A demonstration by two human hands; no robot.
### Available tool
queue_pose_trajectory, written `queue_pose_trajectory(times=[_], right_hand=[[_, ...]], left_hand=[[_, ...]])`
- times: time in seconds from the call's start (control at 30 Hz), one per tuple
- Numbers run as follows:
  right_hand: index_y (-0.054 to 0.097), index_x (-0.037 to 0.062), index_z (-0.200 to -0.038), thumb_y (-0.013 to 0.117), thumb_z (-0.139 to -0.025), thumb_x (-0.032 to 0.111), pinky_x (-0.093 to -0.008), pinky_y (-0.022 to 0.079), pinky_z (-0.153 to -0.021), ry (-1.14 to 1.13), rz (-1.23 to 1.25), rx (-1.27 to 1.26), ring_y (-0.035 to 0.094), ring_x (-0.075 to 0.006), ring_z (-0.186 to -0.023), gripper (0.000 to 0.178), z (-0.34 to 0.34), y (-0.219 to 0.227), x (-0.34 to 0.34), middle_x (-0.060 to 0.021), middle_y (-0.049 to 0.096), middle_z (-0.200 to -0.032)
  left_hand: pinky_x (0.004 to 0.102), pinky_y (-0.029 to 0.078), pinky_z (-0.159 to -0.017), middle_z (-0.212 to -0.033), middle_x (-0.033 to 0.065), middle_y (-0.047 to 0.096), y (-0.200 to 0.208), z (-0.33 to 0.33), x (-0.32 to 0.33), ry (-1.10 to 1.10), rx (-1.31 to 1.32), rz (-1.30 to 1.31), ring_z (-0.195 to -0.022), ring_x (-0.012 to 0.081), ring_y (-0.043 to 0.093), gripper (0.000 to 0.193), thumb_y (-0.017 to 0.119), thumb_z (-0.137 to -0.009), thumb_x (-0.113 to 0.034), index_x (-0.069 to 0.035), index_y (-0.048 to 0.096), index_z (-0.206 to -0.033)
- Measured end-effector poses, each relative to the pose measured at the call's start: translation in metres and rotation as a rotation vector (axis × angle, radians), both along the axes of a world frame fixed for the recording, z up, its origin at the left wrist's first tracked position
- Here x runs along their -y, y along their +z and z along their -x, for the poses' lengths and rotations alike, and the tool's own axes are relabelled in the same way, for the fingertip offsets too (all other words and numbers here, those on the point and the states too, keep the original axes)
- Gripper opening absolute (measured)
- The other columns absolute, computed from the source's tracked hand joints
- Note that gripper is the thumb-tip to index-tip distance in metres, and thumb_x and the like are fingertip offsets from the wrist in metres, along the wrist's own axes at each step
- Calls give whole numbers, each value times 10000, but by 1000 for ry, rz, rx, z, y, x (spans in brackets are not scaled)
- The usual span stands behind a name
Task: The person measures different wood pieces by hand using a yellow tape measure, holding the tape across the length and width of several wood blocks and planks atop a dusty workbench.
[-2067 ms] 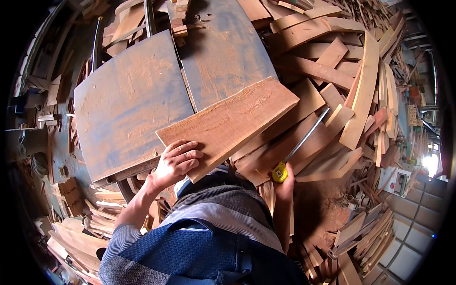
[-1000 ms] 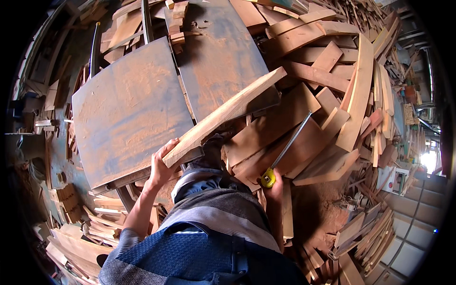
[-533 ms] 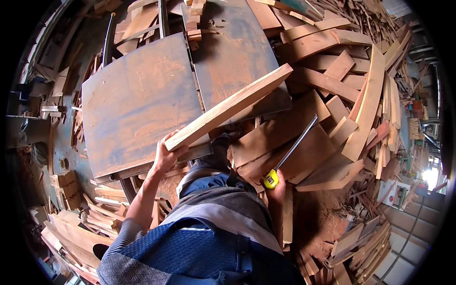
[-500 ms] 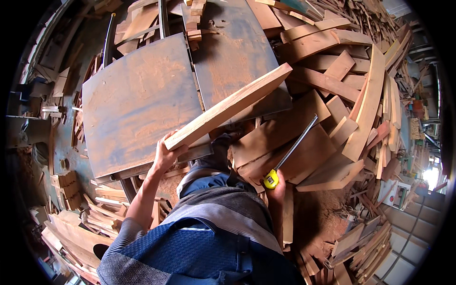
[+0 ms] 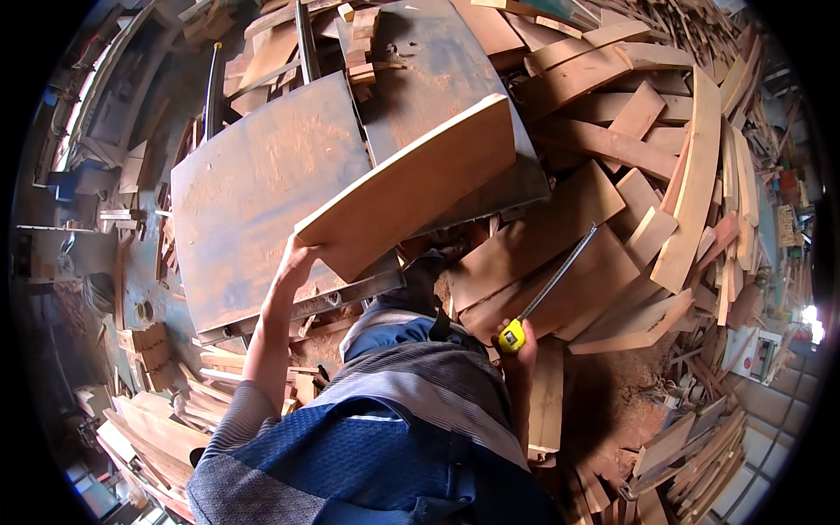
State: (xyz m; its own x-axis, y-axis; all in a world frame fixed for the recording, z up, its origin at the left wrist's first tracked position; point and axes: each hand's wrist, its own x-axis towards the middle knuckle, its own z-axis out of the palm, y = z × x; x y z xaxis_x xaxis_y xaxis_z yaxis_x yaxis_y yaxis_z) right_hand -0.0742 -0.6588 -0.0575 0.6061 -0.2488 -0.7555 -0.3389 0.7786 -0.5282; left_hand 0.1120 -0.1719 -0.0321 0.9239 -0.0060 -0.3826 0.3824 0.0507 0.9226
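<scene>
My left hand (image 5: 300,254) grips the near left end of a wooden board (image 5: 411,188). The board is tilted, its broad brown face turned toward me and its far end raised over the metal saw table (image 5: 271,175). Some of the fingers are hidden behind the board. In my right hand (image 5: 523,354) is a yellow tape measure (image 5: 511,336), held low beside my right hip. A length of its metal blade (image 5: 560,273) sticks out, pointing up and to the right over a wide plank (image 5: 569,293).
Loose planks (image 5: 612,149) lie heaped to the right of the table. Small wood offcuts (image 5: 360,52) sit on its far part. More boards (image 5: 162,433) are stacked at the lower left. Sawdust (image 5: 612,394) covers the floor to my right.
My left hand has rolled the board, so its broad face shows instead of mainly the narrow edge. The tape measure stays in my right hand, its blade still out. The whole view has shifted slightly.
</scene>
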Motion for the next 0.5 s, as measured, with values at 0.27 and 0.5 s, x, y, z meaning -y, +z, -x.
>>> queue_pose_trajectory(times=[0.27, 0.5], right_hand=[[572, 147, -1155, 540, -1050, 364, -409, 596, -693, 39, 45, -27, 697, -231, -899, 244, 11, 4, 21, -81, 702, -1007], [568, 154, -1118, 546, -1039, 351, -427, 599, -648, 2, 23, -22, 698, -240, -855, 214, 14, -9, 36, -82, 700, -981]], left_hand=[[405, 557, -928, -1227, 83, 691, -15, -23, -11, 85, -143, 155, -1113, 232, 663, 613, 844, -782, -84, -40, 599, -1342], [407, 578, -926, -1201, 94, 689, -31, -30, -12, 143, -187, 136, -1093, 241, 686, 607, 840, -816, -87, -33, 571, -1358]])
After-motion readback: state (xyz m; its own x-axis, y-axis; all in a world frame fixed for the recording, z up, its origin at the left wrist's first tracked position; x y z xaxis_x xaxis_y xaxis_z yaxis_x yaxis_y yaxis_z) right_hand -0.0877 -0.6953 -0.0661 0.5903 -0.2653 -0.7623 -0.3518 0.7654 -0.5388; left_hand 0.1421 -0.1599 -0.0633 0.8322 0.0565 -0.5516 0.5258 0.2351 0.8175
